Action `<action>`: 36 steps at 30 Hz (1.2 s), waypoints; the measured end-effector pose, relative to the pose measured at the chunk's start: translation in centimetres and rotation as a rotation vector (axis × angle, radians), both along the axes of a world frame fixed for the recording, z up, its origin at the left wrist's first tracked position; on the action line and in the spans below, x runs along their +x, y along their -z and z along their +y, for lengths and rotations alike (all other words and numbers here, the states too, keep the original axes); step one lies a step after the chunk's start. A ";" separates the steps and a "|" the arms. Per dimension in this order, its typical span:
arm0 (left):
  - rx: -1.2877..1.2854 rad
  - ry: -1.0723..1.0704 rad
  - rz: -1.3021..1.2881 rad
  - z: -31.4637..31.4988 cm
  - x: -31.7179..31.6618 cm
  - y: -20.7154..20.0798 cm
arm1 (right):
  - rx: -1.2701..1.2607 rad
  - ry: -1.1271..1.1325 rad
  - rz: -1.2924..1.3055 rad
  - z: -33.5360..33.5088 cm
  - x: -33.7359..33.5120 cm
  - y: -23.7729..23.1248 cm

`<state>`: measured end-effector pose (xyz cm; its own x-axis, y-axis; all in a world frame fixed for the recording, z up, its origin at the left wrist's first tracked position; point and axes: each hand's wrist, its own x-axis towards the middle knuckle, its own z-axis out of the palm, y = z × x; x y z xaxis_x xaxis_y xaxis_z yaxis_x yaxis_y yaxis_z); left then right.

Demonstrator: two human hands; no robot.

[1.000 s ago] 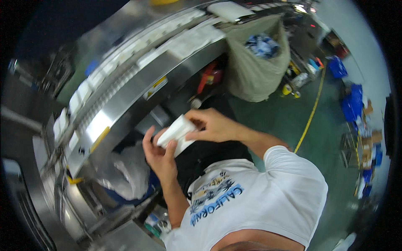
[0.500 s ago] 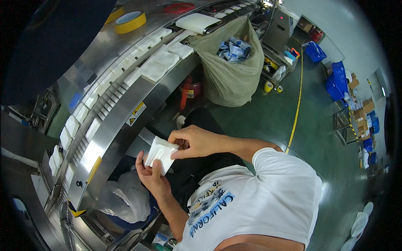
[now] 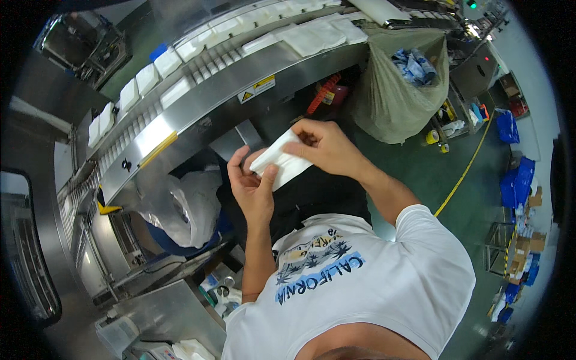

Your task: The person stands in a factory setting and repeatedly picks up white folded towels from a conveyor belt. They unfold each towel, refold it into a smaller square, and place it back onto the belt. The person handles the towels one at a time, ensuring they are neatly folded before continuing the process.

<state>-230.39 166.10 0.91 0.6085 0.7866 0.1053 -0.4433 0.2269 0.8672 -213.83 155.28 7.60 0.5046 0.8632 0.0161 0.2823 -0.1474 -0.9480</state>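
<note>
A folded white tissue-like wad (image 3: 281, 163) is held between my two hands above my lap. My left hand (image 3: 257, 189) grips its lower left end, with the thumb on top and other fingers partly behind it. Bent over the upper right end, my right hand (image 3: 324, 147) pinches it with thumb and fingers. Beyond my hands runs a curved metal conveyor (image 3: 207, 99), with a row of white folded stacks (image 3: 168, 62) along its far side. Flatter white pieces (image 3: 318, 37) lie on its near side.
A large beige sack (image 3: 399, 102) with blue-and-white packets stands right of the conveyor. A clear plastic bag (image 3: 192, 210) lines a blue bin below its left end. Blue crates (image 3: 519, 180) and cardboard boxes stand far right. A metal surface (image 3: 162, 312) is at lower left.
The view has turned, so the conveyor and sack sit further right and higher. The white wad looks more stretched out and tilted between my hands; both still hold it.
</note>
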 end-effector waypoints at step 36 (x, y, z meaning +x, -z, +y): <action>-0.053 0.077 0.239 0.9 -2.2 2.0 | -0.093 -0.145 0.337 1.2 -0.1 5.0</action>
